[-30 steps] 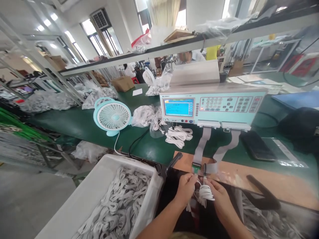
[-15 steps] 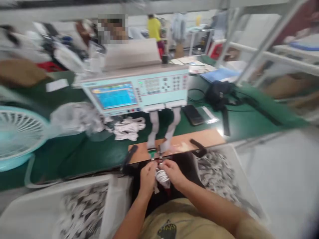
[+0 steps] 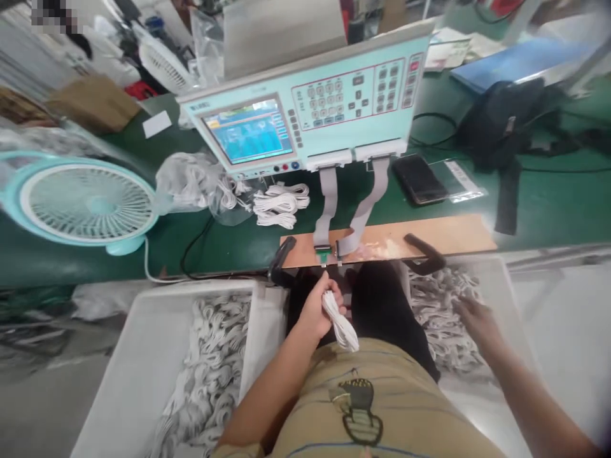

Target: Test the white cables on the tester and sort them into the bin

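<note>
My left hand is closed around a coiled white cable, just below a small green circuit board at the table's front edge. Whether the cable's end touches the board's connector I cannot make out. A second connector hangs beside the board, each on a grey ribbon cable from the turquoise tester. Off to the right, my right hand reaches over the right-hand bin, at the heap of coiled cables. Its fingers are blurred, so their grip is unclear.
A wooden strip with two black clamps runs along the edge of the green table. Several cable coils lie before the tester. A turquoise fan, a phone and a left bin of cables surround the workplace.
My right hand has left the connectors and moved right to the bin of cables. The left hand keeps hold of the coiled cable near the board. The view has tilted downward.
</note>
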Tool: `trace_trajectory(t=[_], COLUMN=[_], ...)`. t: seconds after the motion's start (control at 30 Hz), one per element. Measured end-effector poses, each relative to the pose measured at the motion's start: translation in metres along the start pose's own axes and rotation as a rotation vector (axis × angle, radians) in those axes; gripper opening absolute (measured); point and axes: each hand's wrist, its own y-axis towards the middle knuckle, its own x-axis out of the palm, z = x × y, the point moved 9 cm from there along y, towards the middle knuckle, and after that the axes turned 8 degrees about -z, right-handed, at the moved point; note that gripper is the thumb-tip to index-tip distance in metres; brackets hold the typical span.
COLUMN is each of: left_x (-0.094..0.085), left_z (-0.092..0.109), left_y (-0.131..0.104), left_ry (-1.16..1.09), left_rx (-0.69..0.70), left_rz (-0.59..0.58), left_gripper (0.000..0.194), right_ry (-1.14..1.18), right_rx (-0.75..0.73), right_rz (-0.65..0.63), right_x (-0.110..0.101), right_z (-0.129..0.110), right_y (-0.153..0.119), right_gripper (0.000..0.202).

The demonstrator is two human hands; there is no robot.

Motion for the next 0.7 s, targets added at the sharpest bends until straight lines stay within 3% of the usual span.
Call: trace_trajectory(t=[0.07, 0.13, 0.2, 0.3, 0.4, 0.47, 0.53, 0.63, 0.7], left_x=[0.003, 0.005, 0.005, 0.001, -0.006, -0.010, -0.015, -0.016, -0.007], left_z=[-0.005, -0.008, -0.009, -0.016, -0.033, -0.041, -0.034, -0.004, 0.003], left_y=[0.000, -0.001, -0.001, -0.002, -0.005, -0.008, -0.015, -0.039, -0.055], left_ry=[-0.015, -0.002, 0.030, 0.118, 0.258, 0.436, 0.715, 1.068, 1.172], left_rx=[-0.028, -0.021, -0.004, -0.022, -0.084, -0.095, -0.003, 0.236, 0.269], left_rz=[-0.003, 0.007, 0.023, 0.034, -0.004, -0.040, -0.017, 0.079, -0.015], left_gripper=[0.036, 0.034, 0.033, 0.036, 0.036, 0.034, 0.030, 0.024, 0.025], right_ry=[0.036, 0.118, 0.067, -0.166, -0.331, -0.343, -0.293, -0.208, -0.148], right_rx=[-0.085, -0.321, -0.627, -1.063, -1.311, -1.370, -1.329, -1.110, -0.950], right_rz=[-0.247, -0.618, -0.825, -0.892, -0.826, -0.849, -0.916, -0.946, -0.925], right_x=[0.047, 0.103, 0.137, 0.160, 0.170, 0.176, 0.181, 0.186, 0.186], right_z=[-0.005, -0.039, -0.082, -0.126, -0.138, -0.135, -0.127, -0.110, -0.098], right_y=[-0.021, -0.062, -0.108, -0.159, -0.177, -0.179, -0.176, -0.158, -0.146], right_gripper=[0.031, 0.031, 0.029, 0.032, 0.021, 0.016, 0.017, 0.019, 0.018])
